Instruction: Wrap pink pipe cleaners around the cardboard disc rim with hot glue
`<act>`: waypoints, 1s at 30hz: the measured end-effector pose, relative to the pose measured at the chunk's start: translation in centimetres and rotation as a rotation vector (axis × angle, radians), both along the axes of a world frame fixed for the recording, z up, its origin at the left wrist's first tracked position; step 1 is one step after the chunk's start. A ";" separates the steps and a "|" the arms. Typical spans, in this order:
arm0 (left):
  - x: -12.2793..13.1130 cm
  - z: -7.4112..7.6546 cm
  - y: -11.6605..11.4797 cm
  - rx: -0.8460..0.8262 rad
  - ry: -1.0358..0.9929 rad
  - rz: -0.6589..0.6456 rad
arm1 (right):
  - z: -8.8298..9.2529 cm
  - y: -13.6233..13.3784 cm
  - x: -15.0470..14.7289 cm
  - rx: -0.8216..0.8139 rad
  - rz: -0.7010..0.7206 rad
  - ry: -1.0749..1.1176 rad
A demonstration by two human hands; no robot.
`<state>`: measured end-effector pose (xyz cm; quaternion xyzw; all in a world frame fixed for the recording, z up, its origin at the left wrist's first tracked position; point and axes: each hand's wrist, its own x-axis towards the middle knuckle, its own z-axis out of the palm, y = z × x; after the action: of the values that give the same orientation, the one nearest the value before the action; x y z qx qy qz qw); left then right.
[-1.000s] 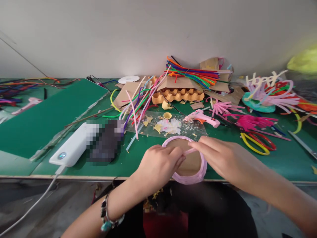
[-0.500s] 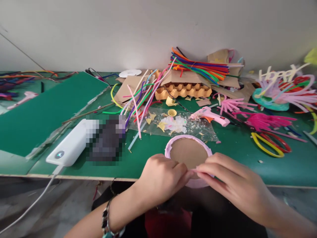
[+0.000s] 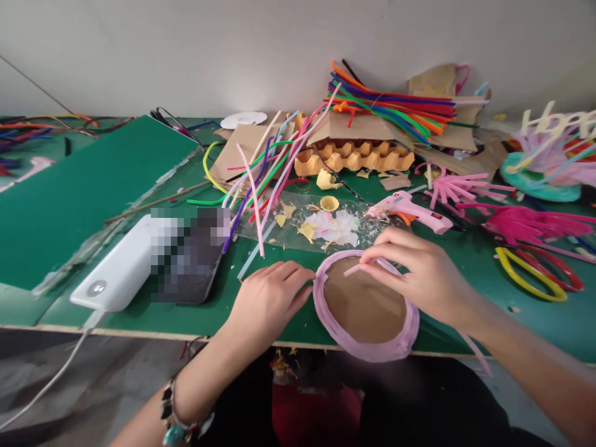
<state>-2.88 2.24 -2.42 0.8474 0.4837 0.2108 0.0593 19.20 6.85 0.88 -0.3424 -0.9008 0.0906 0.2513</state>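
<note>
A round cardboard disc (image 3: 365,304) with a pale pink fuzzy rim lies at the table's front edge, its near part overhanging. My left hand (image 3: 274,295) is closed, its fingertips pinching the left side of that rim. Between the thumb and fingers of my right hand (image 3: 410,267) is a pink pipe cleaner (image 3: 352,270). The short end points left above the disc, and a longer tail shows beneath my right wrist. My palm hides the stretch in between.
Beyond the disc are a pink glue gun (image 3: 414,211) and a plastic sheet (image 3: 279,233) with scraps. Loose pipe cleaners (image 3: 261,180), an egg carton (image 3: 354,158) and a bundle of coloured pipe cleaners (image 3: 391,108) lie behind. A phone (image 3: 195,267) and white power bank (image 3: 121,267) sit left.
My hands have come apart from their meeting point over the disc's near side. The left moved to the left rim, the right up and back with the pipe cleaner. The disc shows more fully.
</note>
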 end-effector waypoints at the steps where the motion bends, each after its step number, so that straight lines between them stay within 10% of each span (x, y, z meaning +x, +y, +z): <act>1: 0.2 -0.1 0.0 0.002 0.020 -0.014 | -0.3 0.2 -0.4 -0.019 0.017 -0.016; 30: 0.6 -0.4 -0.2 0.100 0.162 -0.080 | -1.8 2.1 -2.3 -0.145 0.144 -0.091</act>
<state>-2.31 2.06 -2.85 0.8823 0.4415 0.1627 -0.0142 16.93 8.90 -0.94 -0.2977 -0.9247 0.1575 0.1776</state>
